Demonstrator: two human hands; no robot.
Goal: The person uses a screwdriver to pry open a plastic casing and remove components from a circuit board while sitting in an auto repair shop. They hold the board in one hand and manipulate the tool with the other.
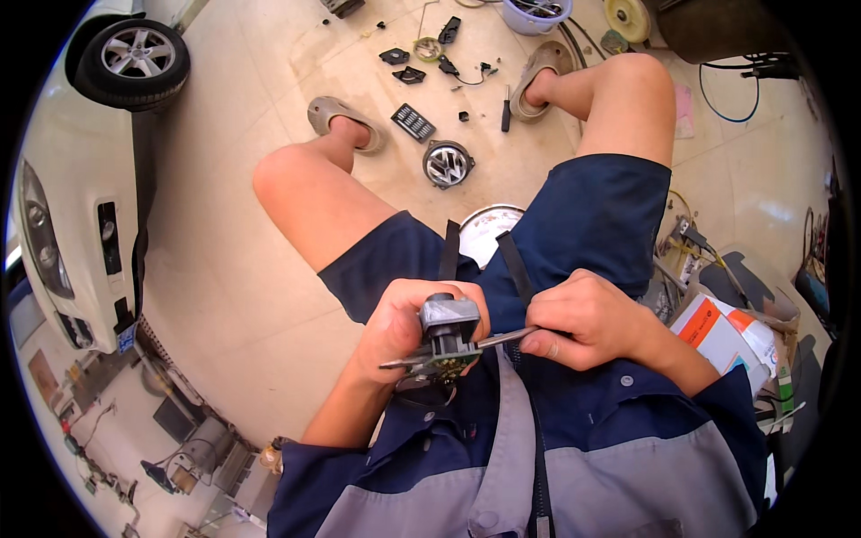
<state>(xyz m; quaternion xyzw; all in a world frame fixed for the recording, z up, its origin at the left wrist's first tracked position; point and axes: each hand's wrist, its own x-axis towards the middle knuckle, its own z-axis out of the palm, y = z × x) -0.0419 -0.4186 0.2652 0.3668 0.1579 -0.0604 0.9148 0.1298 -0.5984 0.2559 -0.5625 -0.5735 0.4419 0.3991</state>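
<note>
In front of my chest, my left hand [399,327] is closed around a small black and grey camera-like module [448,323]. A green circuit board [453,365] shows at the module's lower side. My right hand [583,323] pinches a slim metal tool [505,338], which looks like tweezers. Its tip reaches the module beside the board; whether it touches the board is hard to tell. Another thin metal piece [395,364] sticks out on the left of the module, by my left palm.
On the tiled floor lie a round car badge [447,165], a black slotted part [413,123], a screwdriver [506,109] and several small black parts [409,75]. A purple tub [535,16] stands beyond. A white car [81,215] is at left, an open carton [776,314] at right.
</note>
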